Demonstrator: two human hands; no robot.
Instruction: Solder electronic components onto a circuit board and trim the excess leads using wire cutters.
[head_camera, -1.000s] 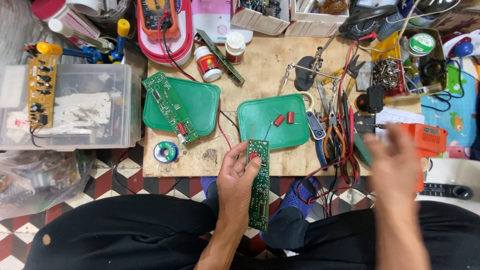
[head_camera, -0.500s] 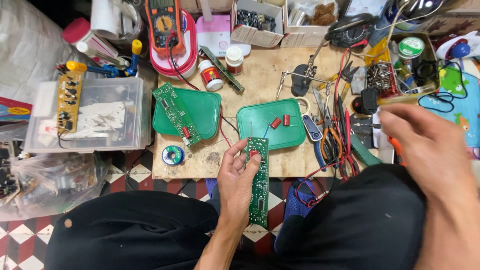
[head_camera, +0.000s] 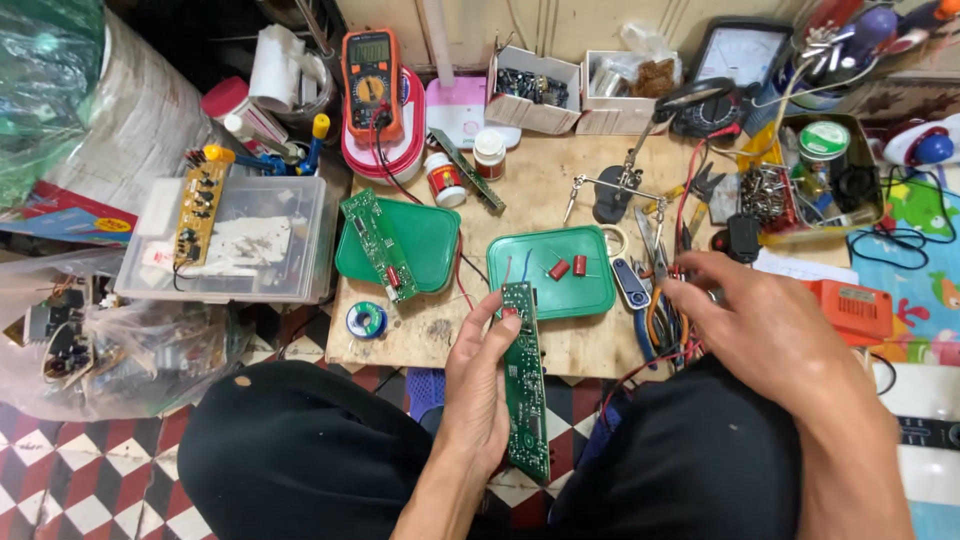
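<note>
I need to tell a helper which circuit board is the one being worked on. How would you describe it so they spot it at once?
Start at the small wooden board covered with tools, then look to its near edge, just below the right-hand green lid. There the left hand holds a long narrow green circuit board upright. Unlike the green board lying on the other lid, this one is lifted in the hand.

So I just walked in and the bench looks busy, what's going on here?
A person sits at a low wooden board crowded with electronics gear. The left hand holds a long green circuit board upright over the lap. The right hand reaches into the pliers and cutters beside a green lid holding two red capacitors.
</note>
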